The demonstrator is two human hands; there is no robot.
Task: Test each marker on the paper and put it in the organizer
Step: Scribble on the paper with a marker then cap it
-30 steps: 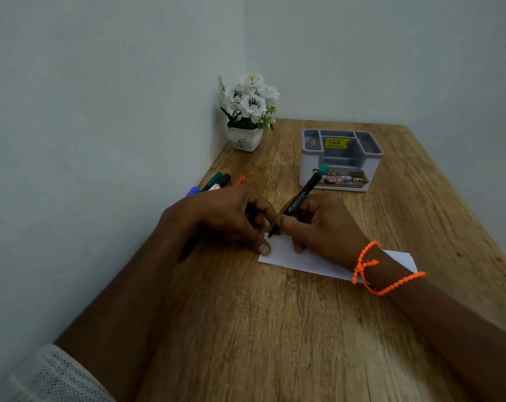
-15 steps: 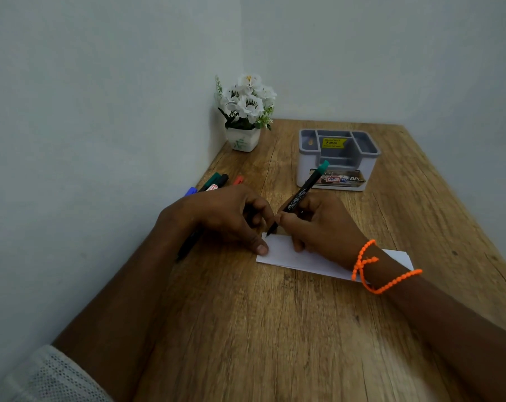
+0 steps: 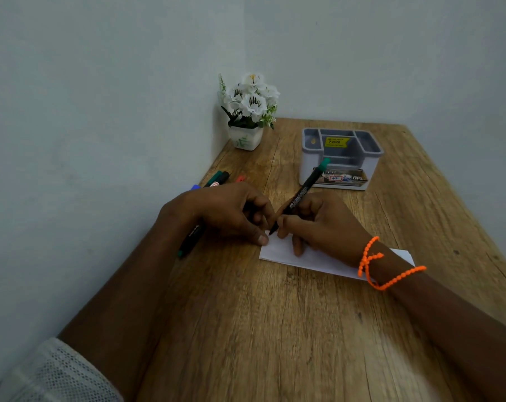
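The right hand (image 3: 327, 227) pinches the green-ended marker (image 3: 302, 192) like a pen, tip down on the near-left corner of the paper (image 3: 318, 261), its far end tilted toward the organizer (image 3: 341, 158). The left hand (image 3: 225, 213) has curled fingers and its thumb pressing the paper's corner; it probably holds the cap, though that is hidden. Under that wrist lies another dark marker (image 3: 190, 242). The remaining markers (image 3: 217, 179) lie by the wall. The organizer stands beyond the hands, beside a flower pot (image 3: 247, 111), on the wooden table (image 3: 260, 329).
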